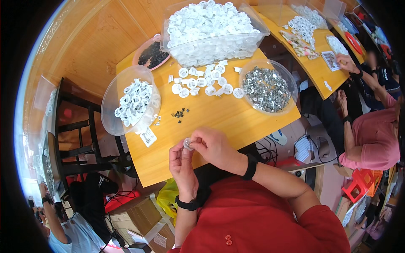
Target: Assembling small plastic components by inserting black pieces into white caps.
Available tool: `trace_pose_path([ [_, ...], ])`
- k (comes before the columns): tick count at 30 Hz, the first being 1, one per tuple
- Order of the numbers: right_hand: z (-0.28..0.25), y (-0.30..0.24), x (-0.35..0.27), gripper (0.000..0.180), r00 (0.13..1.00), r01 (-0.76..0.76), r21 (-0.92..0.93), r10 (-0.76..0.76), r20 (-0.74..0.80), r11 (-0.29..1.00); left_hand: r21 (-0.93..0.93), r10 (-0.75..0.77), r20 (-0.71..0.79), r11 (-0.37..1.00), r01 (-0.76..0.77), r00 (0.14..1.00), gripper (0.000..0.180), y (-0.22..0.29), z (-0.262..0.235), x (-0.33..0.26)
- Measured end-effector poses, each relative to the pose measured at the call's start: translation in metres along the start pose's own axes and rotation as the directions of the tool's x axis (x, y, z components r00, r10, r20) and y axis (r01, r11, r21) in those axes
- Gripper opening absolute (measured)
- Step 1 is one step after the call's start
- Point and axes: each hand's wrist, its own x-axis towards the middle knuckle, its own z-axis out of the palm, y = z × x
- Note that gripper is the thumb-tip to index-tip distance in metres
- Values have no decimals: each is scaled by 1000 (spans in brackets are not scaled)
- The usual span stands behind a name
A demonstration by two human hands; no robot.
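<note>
My left hand [182, 163] holds a small round white plastic piece [187, 146] upright between thumb and fingers, over the table's front edge. A bit of shiny metal shows on its face. Against that piece, the fingertips of my right hand [211, 144] are pinched together; whether a small part sits between them is hidden. Beyond my hands lies a little pile of small dark parts [180, 113]. Farther off, loose round white pieces [202, 80] are spread on the wooden table [211, 114].
A large clear bin [215, 44] heaped with white pieces stands at the back. Round tubs flank the loose pieces: white parts in the left tub [110, 101], metal parts [268, 88] in the right. A pink dish [139, 54] holds black parts. Co-workers sit at both sides.
</note>
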Motion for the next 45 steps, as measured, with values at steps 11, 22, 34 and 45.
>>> trace_pose_path([
  [11, 2, -4, 1, 12, 953, -294, 217, 302, -5, 931, -119, -80, -7, 990, 79, 997, 21, 0, 0, 1],
  [22, 18, 5, -11, 10, 950, -298, 204, 310, -29, 933, -176, -76, -114, 983, 55, 991, 16, -8, 1, 4],
  [34, 21, -4, -11, 4, 971, -201, 174, 220, -97, 964, -298, -167, -101, 945, 130, 981, 19, -9, -4, 7],
  [45, 21, -10, -13, 7, 983, -126, 110, 139, -117, 986, -238, -148, -59, 962, 130, 987, 20, -7, -8, 7],
])
